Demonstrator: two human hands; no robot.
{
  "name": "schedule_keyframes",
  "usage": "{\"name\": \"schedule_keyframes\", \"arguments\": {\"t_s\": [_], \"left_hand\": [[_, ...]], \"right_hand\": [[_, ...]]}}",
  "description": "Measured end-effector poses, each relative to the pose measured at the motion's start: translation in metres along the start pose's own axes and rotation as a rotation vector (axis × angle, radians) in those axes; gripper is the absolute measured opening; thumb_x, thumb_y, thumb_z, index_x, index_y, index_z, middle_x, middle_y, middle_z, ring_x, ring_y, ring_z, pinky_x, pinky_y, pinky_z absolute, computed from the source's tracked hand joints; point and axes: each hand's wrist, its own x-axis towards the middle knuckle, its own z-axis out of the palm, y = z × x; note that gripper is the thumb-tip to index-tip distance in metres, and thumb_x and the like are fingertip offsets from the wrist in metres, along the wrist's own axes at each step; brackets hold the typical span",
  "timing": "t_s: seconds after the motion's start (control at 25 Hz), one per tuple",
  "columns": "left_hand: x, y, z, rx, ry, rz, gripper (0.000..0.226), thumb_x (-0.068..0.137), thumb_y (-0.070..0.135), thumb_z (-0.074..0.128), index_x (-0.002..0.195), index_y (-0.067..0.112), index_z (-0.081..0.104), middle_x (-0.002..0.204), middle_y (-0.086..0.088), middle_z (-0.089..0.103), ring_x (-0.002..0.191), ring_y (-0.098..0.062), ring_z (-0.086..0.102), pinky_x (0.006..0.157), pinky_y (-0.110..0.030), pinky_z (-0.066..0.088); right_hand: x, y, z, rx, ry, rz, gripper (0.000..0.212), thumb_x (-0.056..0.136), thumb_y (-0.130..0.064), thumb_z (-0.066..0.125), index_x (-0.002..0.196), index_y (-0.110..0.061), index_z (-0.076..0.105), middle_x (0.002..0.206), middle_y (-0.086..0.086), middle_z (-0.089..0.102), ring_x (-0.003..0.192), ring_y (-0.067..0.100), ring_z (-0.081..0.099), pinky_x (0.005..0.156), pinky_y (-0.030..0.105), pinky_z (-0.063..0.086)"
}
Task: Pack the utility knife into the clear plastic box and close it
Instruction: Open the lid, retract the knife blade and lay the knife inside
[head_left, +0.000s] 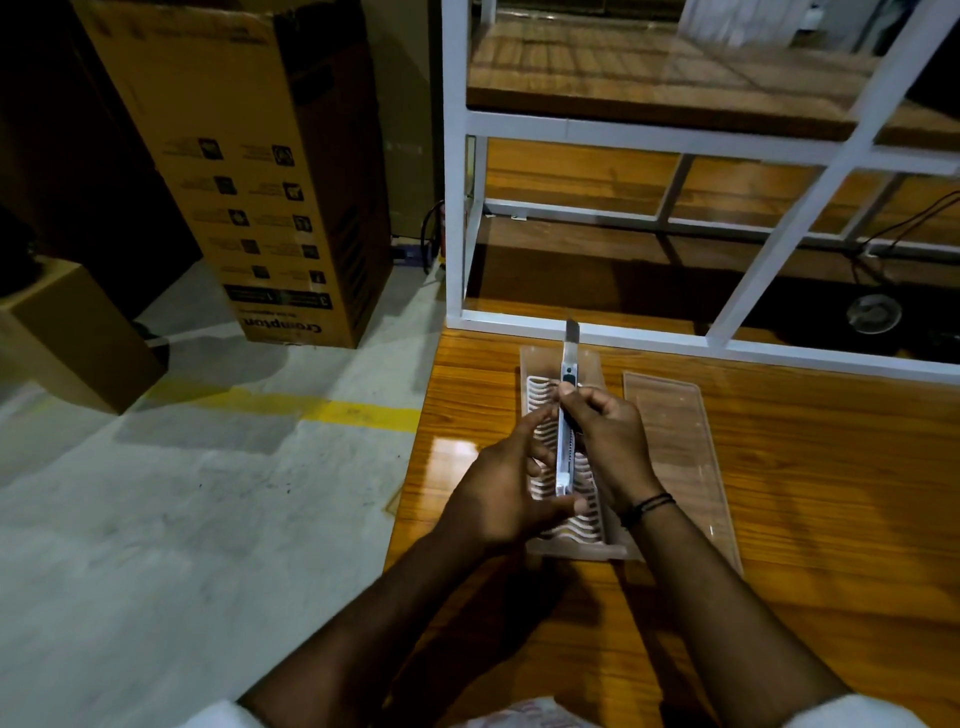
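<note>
Glossy orange-brown wood covers the table (779, 519) in the lower right of the frame, with grey concrete floor (156, 519) and a tall cardboard carton (249, 171) at upper left and a white metal shelf frame (571, 130) at upper right. Both hands hold a utility knife (565, 431) at centre, lengthwise, its blade tip extended toward the shelf frame. The right hand (610, 441) has its fingers clamped around the knife's middle; the left hand (506, 493) pinches the near end with thumb and fingertips, its other fingers spread. Directly beneath the knife lies the clear plastic box (597, 540), open, showing a white ribbed insert (537, 395). Its clear lid (675, 441) lies flat on the table just right of the box.
</note>
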Motion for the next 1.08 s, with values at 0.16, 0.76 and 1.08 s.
{"name": "schedule_keyframes", "arguments": {"t_s": [0.16,0.76,1.08], "left_hand": [[0.004,-0.002,0.007,0.132,-0.025,0.010,0.114,0.073,0.041,0.090,0.161,0.041,0.018,0.133,0.003,0.065,0.113,-0.015,0.056,0.085,-0.023,0.039],[0.007,-0.023,0.015,0.068,-0.018,0.052,0.111,0.073,0.049,0.087,0.161,0.041,0.020,0.128,-0.001,0.064,0.104,-0.010,0.056,0.085,-0.021,0.043],[0.006,-0.028,0.016,0.050,0.014,0.104,0.102,0.074,0.055,0.084,0.156,0.046,0.023,0.124,0.003,0.067,0.107,-0.009,0.056,0.085,-0.011,0.041]], "right_hand": [[-0.002,0.007,0.001,0.061,-0.024,-0.005,0.032,0.096,-0.025,0.066,0.099,0.006,0.072,0.102,0.035,0.069,0.088,0.037,0.067,0.087,0.052,0.055],[-0.010,0.013,-0.003,0.101,-0.074,0.004,0.019,0.099,-0.019,0.061,0.109,-0.007,0.073,0.104,0.019,0.076,0.102,0.038,0.073,0.093,0.049,0.057],[-0.015,0.014,-0.004,0.093,-0.066,0.030,0.015,0.097,-0.010,0.062,0.106,-0.011,0.074,0.097,0.006,0.079,0.095,0.021,0.074,0.083,0.029,0.060]]}}
